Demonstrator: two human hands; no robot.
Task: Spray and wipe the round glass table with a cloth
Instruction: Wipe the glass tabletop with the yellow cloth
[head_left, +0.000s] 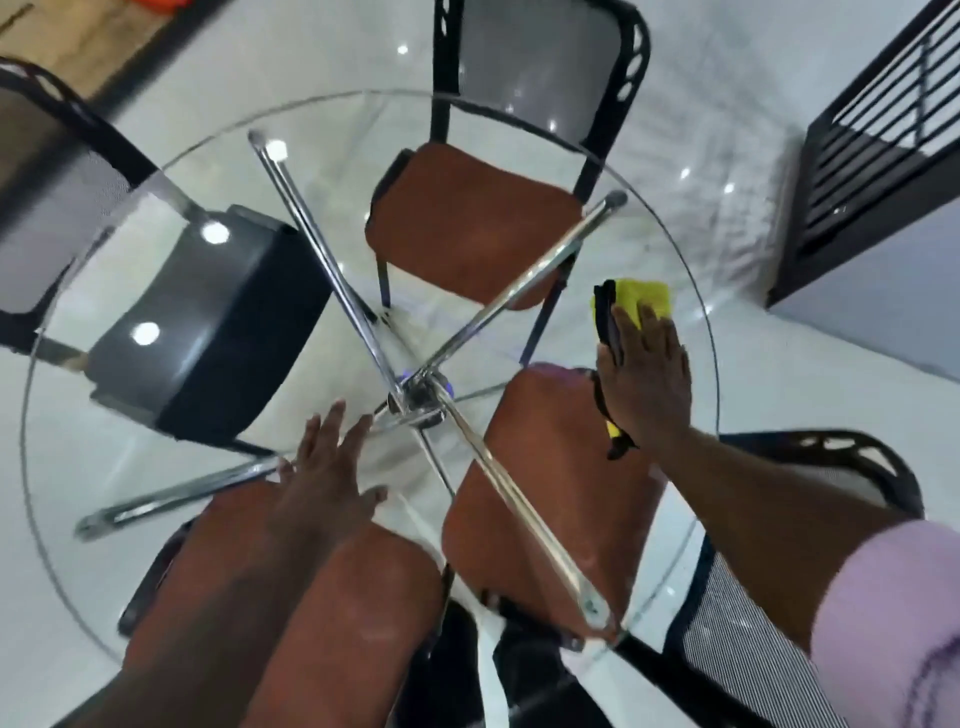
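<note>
Yellow cloth (647, 299) lies on the round glass table (644, 234) toward its right rim, pressed flat under the straight fingers of the right hand (644, 379). The left hand (324, 478) rests open-palmed near the centre. This looks like the wiping step, and the next move calls for sweeping over unwiped glass. Its long axis runs along the hand, pointing at the far rim.

Round glass table (639, 244) on chrome crossed legs (332, 270), yellow cloth (647, 299) lying near its right edge

table top (104, 467): clear glass, glossy, I see lamp glare
table legs (322, 260): chromed metal, shiny
cloth (647, 299): soft fabric, matt
floor (779, 400): glossy tile
</note>
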